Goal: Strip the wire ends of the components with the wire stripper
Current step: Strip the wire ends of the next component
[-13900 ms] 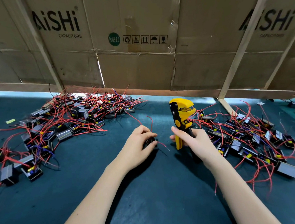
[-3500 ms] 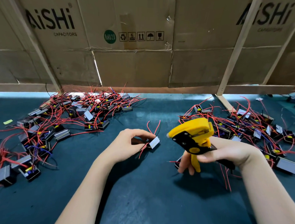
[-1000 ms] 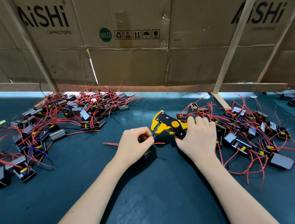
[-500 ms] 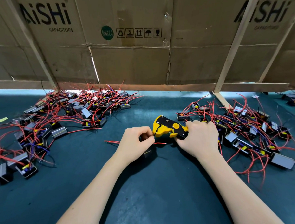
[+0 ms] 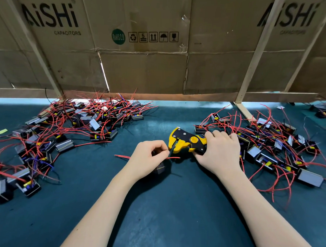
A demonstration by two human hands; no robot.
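- Yellow-and-black wire stripper [image 5: 186, 143] gripped by its handles in right hand [image 5: 220, 154], head pointing left, jaws parted, low over dark green mat [image 5: 164, 207].
- Left hand [image 5: 147, 158] curled, thumb and forefinger pinching a red wire [image 5: 173, 157] just beside the stripper's jaws; free end poking right, below the head.
- Small black component [image 5: 160, 169] tucked under the left palm, touching the mat.
- Piles of components with red wires [image 5: 68, 130] heaped far left and far right [image 5: 273, 146].
- Cardboard wall [image 5: 142, 66] behind, upright.
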